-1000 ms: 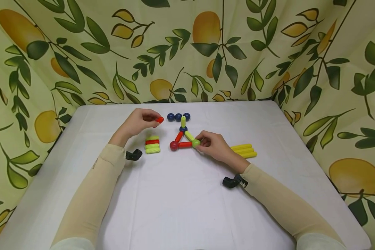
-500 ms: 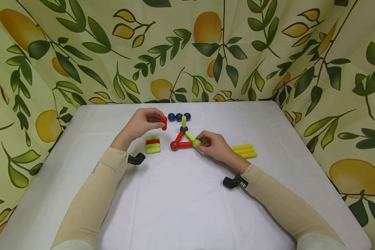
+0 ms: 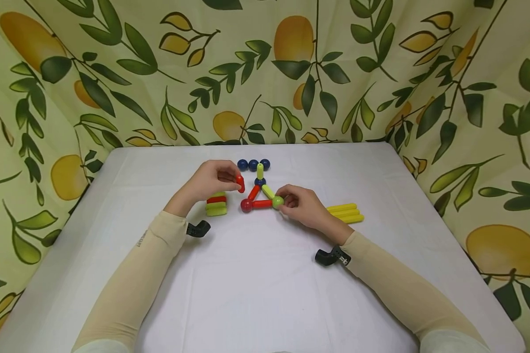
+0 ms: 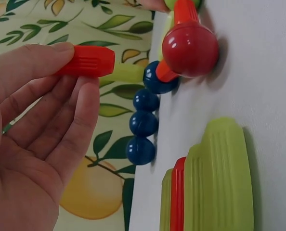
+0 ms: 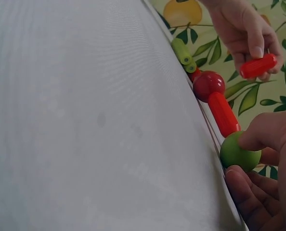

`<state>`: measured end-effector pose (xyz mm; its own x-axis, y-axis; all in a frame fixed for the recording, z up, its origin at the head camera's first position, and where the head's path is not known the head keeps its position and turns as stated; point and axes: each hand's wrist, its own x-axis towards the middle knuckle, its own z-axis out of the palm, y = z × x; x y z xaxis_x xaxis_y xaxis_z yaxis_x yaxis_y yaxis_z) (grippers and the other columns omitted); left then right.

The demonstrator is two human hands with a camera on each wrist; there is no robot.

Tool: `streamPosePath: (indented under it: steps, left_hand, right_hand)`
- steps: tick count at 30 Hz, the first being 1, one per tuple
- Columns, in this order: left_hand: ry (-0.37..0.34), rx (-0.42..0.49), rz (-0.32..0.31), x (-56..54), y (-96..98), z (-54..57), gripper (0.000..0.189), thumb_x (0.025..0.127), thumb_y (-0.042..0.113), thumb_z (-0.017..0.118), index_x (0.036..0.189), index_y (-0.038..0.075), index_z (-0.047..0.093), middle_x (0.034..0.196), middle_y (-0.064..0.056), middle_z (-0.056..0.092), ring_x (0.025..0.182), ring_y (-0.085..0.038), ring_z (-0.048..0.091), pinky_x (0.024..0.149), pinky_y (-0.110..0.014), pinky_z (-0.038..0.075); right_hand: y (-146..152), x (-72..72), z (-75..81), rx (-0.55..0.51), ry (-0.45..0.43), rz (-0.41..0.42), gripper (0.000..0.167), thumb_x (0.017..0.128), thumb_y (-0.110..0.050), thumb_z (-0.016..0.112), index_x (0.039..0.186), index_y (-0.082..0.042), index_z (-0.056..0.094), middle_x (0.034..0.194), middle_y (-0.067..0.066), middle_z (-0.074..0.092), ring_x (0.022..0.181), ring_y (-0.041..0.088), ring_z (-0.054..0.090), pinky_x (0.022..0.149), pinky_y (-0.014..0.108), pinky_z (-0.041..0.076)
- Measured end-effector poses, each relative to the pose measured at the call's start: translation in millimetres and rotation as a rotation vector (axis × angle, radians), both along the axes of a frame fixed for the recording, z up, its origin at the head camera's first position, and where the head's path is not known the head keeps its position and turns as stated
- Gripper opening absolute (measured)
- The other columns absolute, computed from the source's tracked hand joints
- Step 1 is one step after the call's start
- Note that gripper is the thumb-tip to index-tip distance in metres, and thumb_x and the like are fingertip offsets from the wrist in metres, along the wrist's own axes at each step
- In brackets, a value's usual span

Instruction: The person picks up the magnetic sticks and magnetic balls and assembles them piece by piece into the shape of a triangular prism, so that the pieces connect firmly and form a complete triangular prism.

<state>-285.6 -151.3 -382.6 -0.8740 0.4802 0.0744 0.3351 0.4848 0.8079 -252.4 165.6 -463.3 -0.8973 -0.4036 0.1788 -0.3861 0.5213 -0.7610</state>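
My left hand point(image 3: 214, 179) pinches a short red rod point(image 4: 89, 61) between thumb and fingertips, held above the table just left of a triangle of rods and balls. The triangle has a red ball point(image 3: 246, 205), a dark blue ball point(image 3: 260, 182) and a green ball point(image 5: 240, 151) at its corners. Two red rods and a yellow-green rod point(image 3: 269, 191) join them. Another yellow-green rod point(image 3: 259, 170) stands up from the blue corner. My right hand point(image 3: 304, 206) grips the green ball with thumb and fingers, low at the table.
Several short yellow-green and red rods point(image 3: 216, 212) lie side by side below my left hand. Three loose blue balls point(image 3: 253, 165) sit in a row behind the triangle. Longer yellow rods point(image 3: 346, 213) lie right of my right hand. A patterned curtain point(image 3: 247, 73) hangs behind the table.
My left hand has turned the red rod from pointing sideways to nearly upright and carried it right and nearer the triangle. My right hand has stayed on the green ball.
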Motion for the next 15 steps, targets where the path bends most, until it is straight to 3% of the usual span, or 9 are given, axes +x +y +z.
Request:
streamPosePath:
  steps: [8, 15]
  left_hand:
    - [-0.047, -0.011, -0.042, -0.3, 6.1, -3.1, 0.021, 0.093, 0.004, 0.086, 0.109, 0.006, 0.074, 0.107, -0.01, 0.075, 0.1, -0.027, 0.072, 0.097, -0.041, 0.06]
    - [-0.038, -0.043, -0.078, 3.6, 10.4, -10.2, 0.02, 0.091, 0.001, 0.087, 0.105, 0.007, 0.073, 0.104, -0.007, 0.075, 0.097, -0.025, 0.074, 0.094, -0.039, 0.061]
  right_hand:
    - [1, 0.7, 5.2, -0.014, -0.021, 0.003, 0.026, 0.095, -0.008, 0.08, 0.121, -0.015, 0.077, 0.102, 0.0, 0.073, 0.088, 0.021, 0.066, 0.079, 0.034, 0.058]
    - [-1, 2.3, 5.8, -0.023, -0.037, 0.006, 0.026, 0.095, -0.007, 0.081, 0.119, -0.013, 0.077, 0.1, 0.001, 0.073, 0.087, 0.021, 0.066, 0.078, 0.032, 0.057]
